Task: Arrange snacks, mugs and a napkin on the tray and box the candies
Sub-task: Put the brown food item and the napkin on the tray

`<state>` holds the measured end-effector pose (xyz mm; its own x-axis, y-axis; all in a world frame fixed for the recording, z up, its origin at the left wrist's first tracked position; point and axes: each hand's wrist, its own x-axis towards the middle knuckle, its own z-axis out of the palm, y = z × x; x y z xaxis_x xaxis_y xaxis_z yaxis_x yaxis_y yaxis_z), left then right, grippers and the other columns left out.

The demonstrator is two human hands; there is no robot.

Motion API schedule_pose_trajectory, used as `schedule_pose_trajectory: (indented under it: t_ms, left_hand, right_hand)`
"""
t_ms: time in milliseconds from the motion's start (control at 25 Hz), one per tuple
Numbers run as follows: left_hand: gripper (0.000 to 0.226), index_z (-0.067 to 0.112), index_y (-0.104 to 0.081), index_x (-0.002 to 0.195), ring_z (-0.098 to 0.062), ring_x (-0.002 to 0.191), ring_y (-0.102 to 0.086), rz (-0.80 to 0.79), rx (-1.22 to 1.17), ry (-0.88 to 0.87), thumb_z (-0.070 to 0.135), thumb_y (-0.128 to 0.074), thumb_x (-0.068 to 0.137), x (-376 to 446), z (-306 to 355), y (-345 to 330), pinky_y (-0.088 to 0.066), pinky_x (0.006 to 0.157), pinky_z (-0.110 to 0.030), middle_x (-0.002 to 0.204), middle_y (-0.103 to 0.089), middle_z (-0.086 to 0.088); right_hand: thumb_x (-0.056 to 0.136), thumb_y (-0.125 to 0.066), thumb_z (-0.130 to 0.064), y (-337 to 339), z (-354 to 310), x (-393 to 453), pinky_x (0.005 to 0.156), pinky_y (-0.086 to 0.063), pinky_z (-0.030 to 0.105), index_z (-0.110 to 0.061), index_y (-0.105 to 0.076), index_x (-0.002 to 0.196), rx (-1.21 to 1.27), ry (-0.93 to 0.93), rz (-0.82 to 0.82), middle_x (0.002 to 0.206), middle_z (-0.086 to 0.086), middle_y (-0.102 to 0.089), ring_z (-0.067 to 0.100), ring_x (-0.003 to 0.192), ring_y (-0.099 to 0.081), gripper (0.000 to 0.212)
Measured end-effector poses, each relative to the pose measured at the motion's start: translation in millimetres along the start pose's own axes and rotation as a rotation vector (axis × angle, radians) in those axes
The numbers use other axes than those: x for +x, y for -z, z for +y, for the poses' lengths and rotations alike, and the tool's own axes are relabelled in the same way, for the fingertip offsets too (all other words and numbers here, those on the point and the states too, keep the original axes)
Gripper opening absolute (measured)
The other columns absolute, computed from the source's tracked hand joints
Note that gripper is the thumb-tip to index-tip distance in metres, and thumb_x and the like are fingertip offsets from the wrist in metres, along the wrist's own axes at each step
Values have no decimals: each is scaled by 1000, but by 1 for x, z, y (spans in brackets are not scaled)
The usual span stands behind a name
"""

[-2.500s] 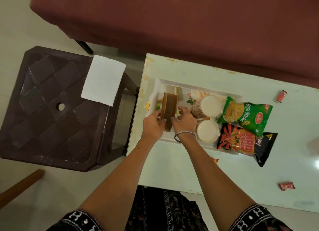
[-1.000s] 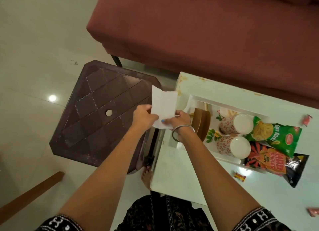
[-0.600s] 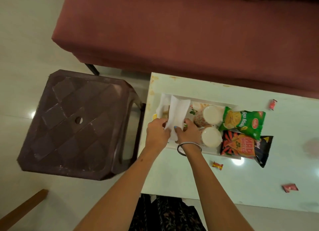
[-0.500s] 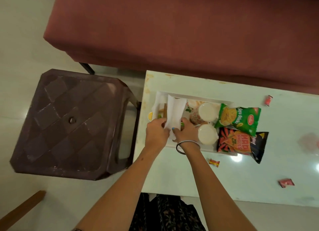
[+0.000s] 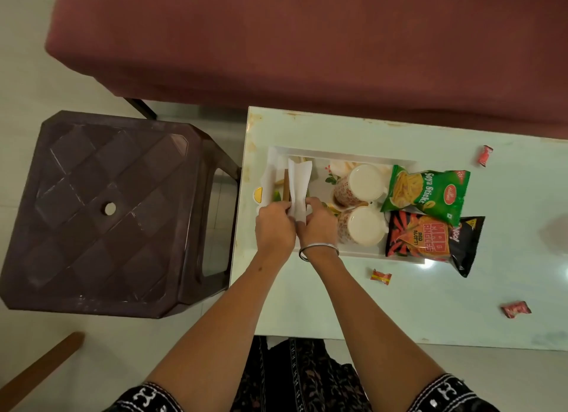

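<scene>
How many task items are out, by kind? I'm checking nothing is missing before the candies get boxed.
Snack packets: 2, green packet and black packet
Mugs: 2, far mug and near mug
Napkin: 1, napkin
Candies: 3, far candy, middle candy, near candy
Total: 8

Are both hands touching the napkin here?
Touching. The head view shows the left hand and right hand pinching the napkin's lower end from either side, over the tray.
</scene>
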<state>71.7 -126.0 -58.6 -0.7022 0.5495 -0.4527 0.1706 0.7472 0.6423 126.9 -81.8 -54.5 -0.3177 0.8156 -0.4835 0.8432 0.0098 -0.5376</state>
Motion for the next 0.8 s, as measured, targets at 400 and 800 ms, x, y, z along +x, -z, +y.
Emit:
schedule_pose_trajectory:
  t_ms: [400,800]
  left_hand:
    - [31,26,-68,57,-32,94,-63,-114,-103,-1,21,-50,82,-3,-18,-6,-50,93,-53,85,-67,-8]
    - [33,7,-58,120,-29,108,-60,-139,-17,48,6,-57,87,-15,-15,1,-45,98,-35,118,-64,-14]
  right_hand:
    - [88,-50,-7,-23,16,-3,67,-45,31,-1,-68,96,-194,80,-12,98,20,-67,34,86,-64,21]
    - [88,-52,-8,-16,26,-14,85,-51,37,-13,-61,119,-149,74,-56,118,13,-61,32,102,-61,33]
